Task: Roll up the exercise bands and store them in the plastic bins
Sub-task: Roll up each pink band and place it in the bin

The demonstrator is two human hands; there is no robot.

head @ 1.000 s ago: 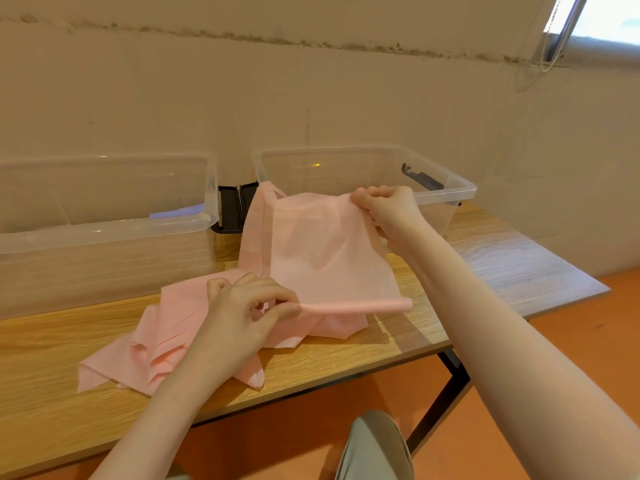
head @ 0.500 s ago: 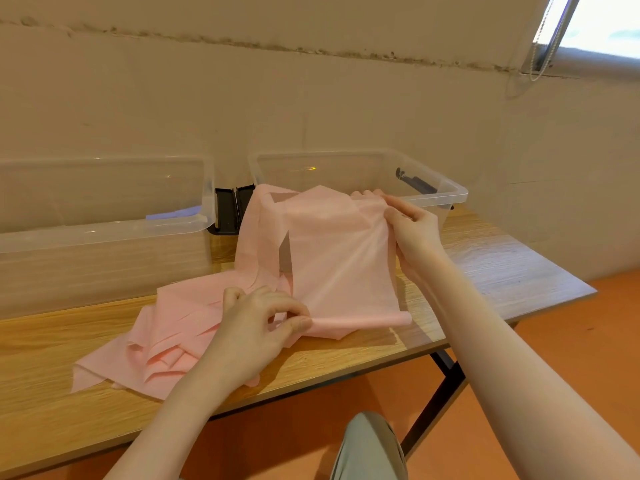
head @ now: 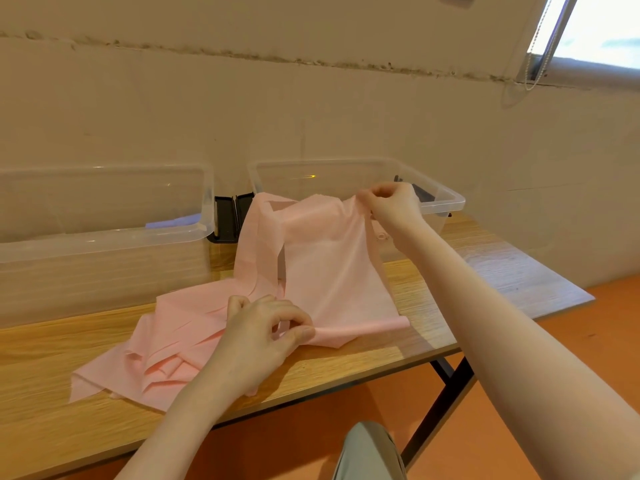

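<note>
L hand (head: 263, 327) & R hand (head: 391, 202) pinching pink band (head: 332, 268), clear bins (head: 104, 237) behind

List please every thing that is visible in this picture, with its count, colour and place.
exercise band: one seen, pink, heaped on the table, one end lifted.
plastic bins: two, clear, at the back of the table; second one on the right.
bin latches: black, between the bins.
table: one, light wood, black legs.
wall: beige, behind.
floor: orange.
window: top right.
hands: left hand pinches the rolled edge; right hand holds the lifted end.
</note>
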